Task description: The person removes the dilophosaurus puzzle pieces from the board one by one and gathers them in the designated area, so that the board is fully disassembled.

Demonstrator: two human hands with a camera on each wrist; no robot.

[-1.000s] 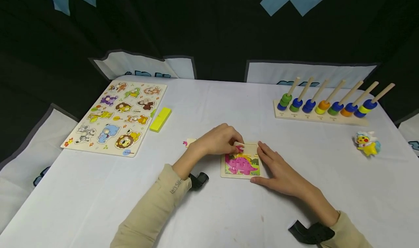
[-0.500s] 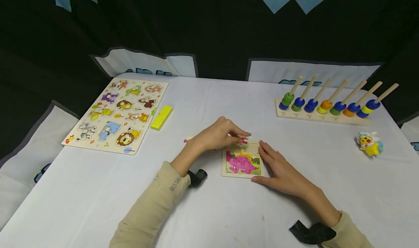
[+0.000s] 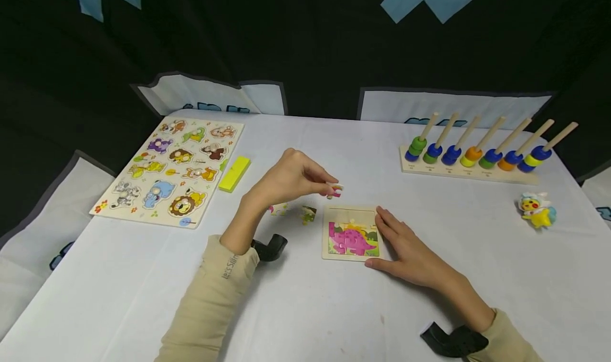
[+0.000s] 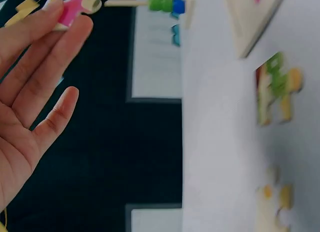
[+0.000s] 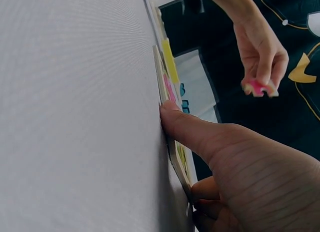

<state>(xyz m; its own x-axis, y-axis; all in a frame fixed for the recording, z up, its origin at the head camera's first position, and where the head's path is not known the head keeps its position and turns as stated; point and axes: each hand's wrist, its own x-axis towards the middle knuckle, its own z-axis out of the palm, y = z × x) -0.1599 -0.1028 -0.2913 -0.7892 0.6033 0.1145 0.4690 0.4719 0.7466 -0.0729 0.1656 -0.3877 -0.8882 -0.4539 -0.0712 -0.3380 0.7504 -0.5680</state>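
Note:
In the head view my left hand [image 3: 298,179] pinches a pink-and-white jigsaw piece [image 3: 336,191] between thumb and fingertips, raised beyond the puzzle's upper left. The wooden puzzle tray [image 3: 326,245] lies flat, with a pink dinosaur picture [image 3: 353,241] filling its lower part and bare wood showing along the top. My right hand [image 3: 415,253] rests at the tray's right side, fingers extended at the upper right edge and thumb at the lower corner. Loose on the cloth left of the tray are a green-and-dark jigsaw piece [image 3: 308,214] and a pink-and-green piece [image 3: 278,209], partly behind my left wrist.
At the left lies an animal peg puzzle board [image 3: 138,176], with a yellow block [image 3: 234,174] beside it. A peg rack [image 3: 470,172] bearing coloured rings stands back right. Near the right edge sits a small yellow figurine [image 3: 537,209]. White cloth [image 3: 296,319] covers the table.
My left hand has lifted the pink piece off the tray's upper area and drawn it left and away. Loose pieces beneath that arm now show. The right hand stays at the tray.

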